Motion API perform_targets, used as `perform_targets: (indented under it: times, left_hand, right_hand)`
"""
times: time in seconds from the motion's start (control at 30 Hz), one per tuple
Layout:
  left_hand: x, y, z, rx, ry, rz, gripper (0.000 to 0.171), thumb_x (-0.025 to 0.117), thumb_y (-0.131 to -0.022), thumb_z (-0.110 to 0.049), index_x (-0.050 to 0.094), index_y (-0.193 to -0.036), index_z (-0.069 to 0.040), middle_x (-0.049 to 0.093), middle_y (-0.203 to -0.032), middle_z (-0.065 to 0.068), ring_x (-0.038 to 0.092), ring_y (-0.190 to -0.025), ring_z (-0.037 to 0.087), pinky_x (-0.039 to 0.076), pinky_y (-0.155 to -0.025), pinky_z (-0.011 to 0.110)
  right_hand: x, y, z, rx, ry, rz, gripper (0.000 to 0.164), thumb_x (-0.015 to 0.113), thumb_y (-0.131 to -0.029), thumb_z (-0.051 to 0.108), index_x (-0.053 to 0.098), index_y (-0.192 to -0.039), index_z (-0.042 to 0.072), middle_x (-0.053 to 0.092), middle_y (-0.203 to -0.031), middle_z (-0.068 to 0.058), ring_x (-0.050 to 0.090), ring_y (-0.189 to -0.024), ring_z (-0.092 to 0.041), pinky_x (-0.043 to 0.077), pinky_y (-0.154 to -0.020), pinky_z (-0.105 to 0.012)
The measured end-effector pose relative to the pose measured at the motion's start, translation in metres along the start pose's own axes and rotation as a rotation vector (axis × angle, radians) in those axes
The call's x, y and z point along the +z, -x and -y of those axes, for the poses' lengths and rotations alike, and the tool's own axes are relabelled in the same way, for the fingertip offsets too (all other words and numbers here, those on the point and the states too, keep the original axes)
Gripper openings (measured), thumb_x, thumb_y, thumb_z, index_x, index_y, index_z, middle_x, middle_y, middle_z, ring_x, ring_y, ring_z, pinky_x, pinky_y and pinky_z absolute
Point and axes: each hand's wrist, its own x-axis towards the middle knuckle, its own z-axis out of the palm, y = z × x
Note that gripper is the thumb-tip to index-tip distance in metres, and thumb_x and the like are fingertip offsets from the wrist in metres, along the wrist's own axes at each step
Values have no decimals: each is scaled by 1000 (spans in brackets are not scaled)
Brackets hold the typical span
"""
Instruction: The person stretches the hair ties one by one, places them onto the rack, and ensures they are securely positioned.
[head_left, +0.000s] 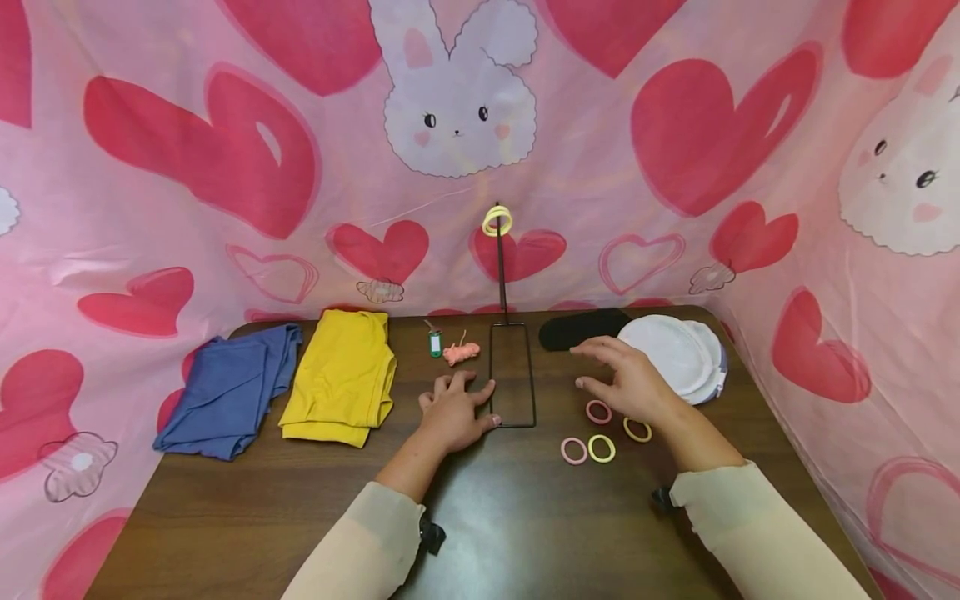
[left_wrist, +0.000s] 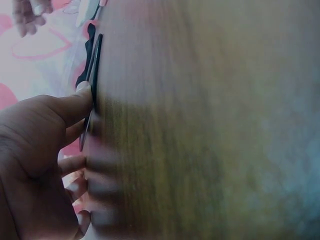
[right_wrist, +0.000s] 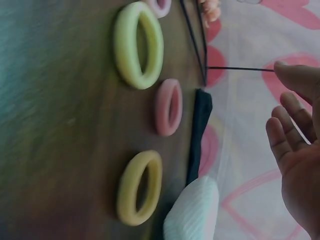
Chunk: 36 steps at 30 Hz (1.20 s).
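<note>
A black wire stand (head_left: 535, 375) has a flat rectangular base on the table and an upright rod with yellow rings (head_left: 497, 221) near its top. My left hand (head_left: 453, 414) rests at the base's left side, thumb and index finger spread against the wire. In the left wrist view, the thumb (left_wrist: 75, 107) touches that wire. My right hand (head_left: 633, 383) is raised with loosely bent fingers, holding nothing. Below it lie a pink ring (head_left: 574, 451), a pale yellow ring (head_left: 602, 448), a darker pink ring (right_wrist: 169, 107) and a mustard ring (right_wrist: 140, 188).
Folded blue cloth (head_left: 232, 392) and yellow cloth (head_left: 341, 379) lie at the left. A green key tag (head_left: 435, 343) and a coral yarn bundle (head_left: 461, 352) sit behind my left hand. At the back right are a black flat strip (head_left: 577, 330) and a white round cloth item (head_left: 667, 354).
</note>
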Motion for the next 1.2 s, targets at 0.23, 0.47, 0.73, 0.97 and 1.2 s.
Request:
perform_targets:
  times: [0.23,0.47,0.73,0.97,1.2]
  left_hand:
    - [0,1,0,-6,3,11,67,65,-95,-61,45,-156,-41,30,-166,4,25,-147,39,27,-102,66]
    - [1,0,1,-1,5,6,67,65,-95,-61,45,-156,-41,30,-165,4,26,-146,40,27,-100,66]
    - [0,1,0,-2,1,12,67,65,-96,-61,45,-156,-41,31,-166,4,26,-146,40,28,-100,67]
    - [-1,1,0,8,4,7,67,64,-96,-61,45,-156,-40,30,-166,4,26,-146,39,28,-100,66]
    - [0,0,0,2,3,4,67,65,-95,-62,46,-156,-41,31,-166,4,26,-146,39,28,-100,66]
  right_hand:
    - [0,19,-8,73,19,187,50,87,-82,9,71,-130,7,72,-123,-8,66,-115,-29,50,-98,-53]
    - [0,33,-13,88,51,291,47,88,-81,10,73,-125,6,73,-117,-6,67,-110,-27,49,-98,-52]
    - [0,35,-19,65,91,368,46,87,-78,5,73,-122,5,74,-115,-6,67,-109,-29,49,-97,-54]
    - [3,34,-21,62,127,415,45,85,-77,2,74,-121,3,74,-114,-7,67,-108,-28,49,-96,-52]
    - [4,31,-22,20,154,418,38,83,-79,2,75,-117,5,75,-109,-4,67,-103,-25,50,-93,-49]
